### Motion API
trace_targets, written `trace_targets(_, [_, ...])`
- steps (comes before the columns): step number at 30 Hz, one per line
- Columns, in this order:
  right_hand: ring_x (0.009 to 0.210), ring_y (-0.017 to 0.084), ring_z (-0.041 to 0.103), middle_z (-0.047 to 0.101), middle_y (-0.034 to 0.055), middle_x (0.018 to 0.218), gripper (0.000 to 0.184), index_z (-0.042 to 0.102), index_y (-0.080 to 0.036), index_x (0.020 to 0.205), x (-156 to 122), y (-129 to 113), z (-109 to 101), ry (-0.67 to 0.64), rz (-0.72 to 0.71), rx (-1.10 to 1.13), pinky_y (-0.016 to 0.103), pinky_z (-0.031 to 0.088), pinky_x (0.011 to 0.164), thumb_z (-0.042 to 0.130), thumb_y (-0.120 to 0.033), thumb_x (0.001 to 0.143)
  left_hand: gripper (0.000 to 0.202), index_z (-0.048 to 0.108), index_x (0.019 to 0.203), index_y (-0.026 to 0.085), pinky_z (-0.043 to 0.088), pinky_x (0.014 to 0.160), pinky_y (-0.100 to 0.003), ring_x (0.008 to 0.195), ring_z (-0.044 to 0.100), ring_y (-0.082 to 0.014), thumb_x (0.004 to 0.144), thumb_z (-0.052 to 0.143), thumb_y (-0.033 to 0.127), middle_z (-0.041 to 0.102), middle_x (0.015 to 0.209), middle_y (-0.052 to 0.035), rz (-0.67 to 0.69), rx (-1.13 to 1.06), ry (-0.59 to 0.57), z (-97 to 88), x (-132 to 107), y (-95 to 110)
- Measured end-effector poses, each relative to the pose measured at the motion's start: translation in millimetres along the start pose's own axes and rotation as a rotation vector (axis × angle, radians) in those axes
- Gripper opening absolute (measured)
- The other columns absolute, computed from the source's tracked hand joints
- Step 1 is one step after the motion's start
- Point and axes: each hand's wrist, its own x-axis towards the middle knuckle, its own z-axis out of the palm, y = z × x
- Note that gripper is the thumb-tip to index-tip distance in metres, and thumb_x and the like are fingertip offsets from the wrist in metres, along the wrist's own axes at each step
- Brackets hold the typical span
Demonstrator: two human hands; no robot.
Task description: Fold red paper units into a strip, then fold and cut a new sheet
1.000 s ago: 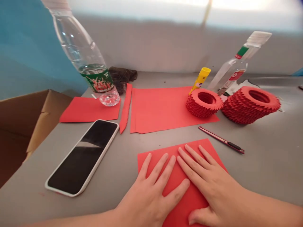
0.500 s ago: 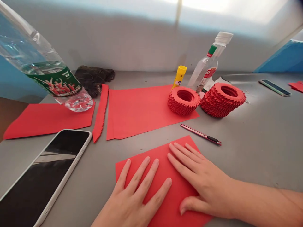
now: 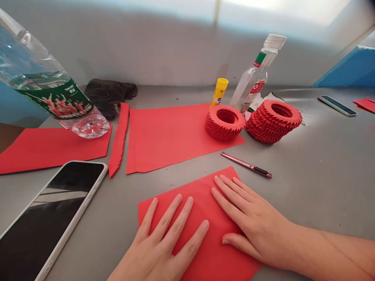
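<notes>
A sheet of red paper [image 3: 205,195] lies on the grey table in front of me. My left hand [image 3: 166,238] rests on its left part, palm down with the fingers spread. On the right part lies my right hand [image 3: 252,218], also flat, its thumb apart from the fingers. Just beyond the paper's far right corner is a slim pink utility knife [image 3: 246,164] with a black slider. Farther back, a red pleated paper ring [image 3: 225,123] sits on another red sheet [image 3: 164,140]. A taller stack of such rings [image 3: 274,121] leans beside it.
A big water bottle [image 3: 58,97] stands on folded red paper [image 3: 55,146] at left, near a phone [image 3: 55,218] and a zigzag-edged red strip [image 3: 119,140]. Behind are a dark cloth [image 3: 108,95], yellow glue stick [image 3: 219,93] and glass bottle [image 3: 254,78]. Another phone [image 3: 337,105] lies far right.
My right hand has slid slightly to the right across the paper, and its thumb has shifted up a little. The left hand stays pressed on the sheet. The view has turned slightly right.
</notes>
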Motion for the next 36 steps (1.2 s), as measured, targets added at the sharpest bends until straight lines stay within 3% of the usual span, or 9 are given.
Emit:
trace_targets(4, [0.131, 0.033, 0.022, 0.032, 0.02, 0.14, 0.07, 0.032, -0.005, 0.136, -2.1, -0.1, 0.0, -0.018, -0.014, -0.024, 0.05, 0.032, 0.102, 0.042, -0.05, 0.083, 0.064, 0.022, 0.139, 0.029, 0.017, 0.101, -0.059, 0.128, 0.031, -0.0322, 0.084, 0.034, 0.058, 0.039, 0.137, -0.0117, 0.02, 0.032, 0.032, 0.3, -0.1, 3.7])
trace_targets(9, [0.133, 0.031, 0.016, 0.021, 0.0176, 0.144, 0.07, 0.024, -0.009, 0.139, -2.4, 0.3, -1.1, -0.069, 0.022, 0.015, 0.05, 0.028, 0.103, 0.041, -0.049, 0.084, 0.062, 0.024, 0.138, 0.031, 0.017, 0.101, -0.059, 0.127, 0.03, -0.0333, 0.083, 0.038, 0.057, 0.036, 0.139, -0.0106, -0.12, 0.013, -0.009, -5.8, 2.7, 10.7])
trace_targets(15, [0.134, 0.03, 0.014, 0.018, 0.0146, 0.146, 0.073, 0.019, -0.013, 0.141, -3.6, 5.2, -1.9, -0.109, 0.012, 0.021, 0.05, 0.027, 0.104, 0.038, -0.054, 0.084, 0.064, 0.025, 0.138, 0.03, 0.016, 0.103, -0.057, 0.128, 0.029, -0.0336, 0.082, 0.043, 0.054, 0.035, 0.139, -0.0095, -0.073, -0.038, -0.056, -21.3, 11.1, 7.8])
trace_targets(21, [0.133, 0.031, 0.018, 0.021, 0.0133, 0.145, 0.079, 0.019, -0.012, 0.141, -6.8, 9.3, 4.1, -0.038, -0.035, -0.087, 0.049, 0.035, 0.1, 0.041, -0.058, 0.08, 0.067, 0.028, 0.138, 0.016, 0.016, 0.108, -0.048, 0.134, 0.018, -0.0286, 0.084, 0.036, 0.056, 0.023, 0.144, -0.0118, 0.007, -0.164, -0.135, -26.5, 17.4, 7.6])
trace_targets(24, [0.132, 0.032, 0.022, 0.024, 0.0132, 0.145, 0.08, 0.021, -0.011, 0.141, -12.5, 14.2, 8.8, 0.022, -0.074, -0.159, 0.048, 0.041, 0.094, 0.043, -0.057, 0.079, 0.075, 0.024, 0.139, 0.016, 0.013, 0.109, -0.046, 0.135, 0.014, -0.0271, 0.082, 0.033, 0.063, 0.019, 0.146, -0.0108, -0.003, -0.263, -0.163, -25.2, 19.0, 6.8])
trace_targets(27, [0.13, 0.034, 0.026, 0.03, 0.0132, 0.142, 0.077, 0.022, -0.011, 0.14, -15.2, 19.9, 8.7, 0.076, -0.096, -0.209, 0.053, 0.037, 0.093, 0.043, -0.054, 0.079, 0.081, 0.021, 0.14, 0.016, 0.007, 0.109, -0.048, 0.135, 0.01, -0.0283, 0.078, 0.033, 0.067, 0.016, 0.146, -0.0122, -0.026, -0.33, -0.146, -22.4, 19.1, 7.1])
trace_targets(30, [0.13, 0.035, 0.024, 0.03, 0.0112, 0.143, 0.072, 0.021, -0.015, 0.141, -5.5, 16.4, 0.4, 0.136, -0.111, -0.202, 0.058, 0.025, 0.099, 0.04, -0.049, 0.081, 0.084, 0.02, 0.14, 0.015, 0.004, 0.108, -0.05, 0.136, 0.006, -0.0298, 0.076, 0.037, 0.068, 0.014, 0.147, -0.0131, -0.035, -0.344, -0.134, -20.3, 19.4, 8.6])
trace_targets(33, [0.132, 0.029, 0.024, 0.026, 0.0102, 0.145, 0.066, 0.016, -0.015, 0.142, 14.6, 0.8, -6.3, 0.167, -0.179, -0.137, 0.048, 0.031, 0.1, 0.037, -0.042, 0.085, 0.091, 0.02, 0.14, 0.015, 0.004, 0.108, -0.051, 0.135, 0.007, -0.0317, 0.071, 0.045, 0.069, 0.015, 0.147, -0.0141, -0.054, -0.325, -0.125, -21.7, 21.2, 10.9])
trace_targets(36, [0.131, 0.025, 0.027, 0.029, 0.0119, 0.143, 0.071, 0.009, -0.012, 0.143, 31.1, -12.1, 1.4, 0.148, -0.203, -0.084, 0.043, 0.038, 0.098, 0.036, -0.045, 0.087, 0.093, 0.025, 0.138, 0.015, 0.003, 0.11, -0.047, 0.135, 0.009, -0.03, 0.067, 0.051, 0.069, 0.022, 0.145, -0.0129, -0.08, -0.287, -0.093, -25.0, 23.0, 13.0])
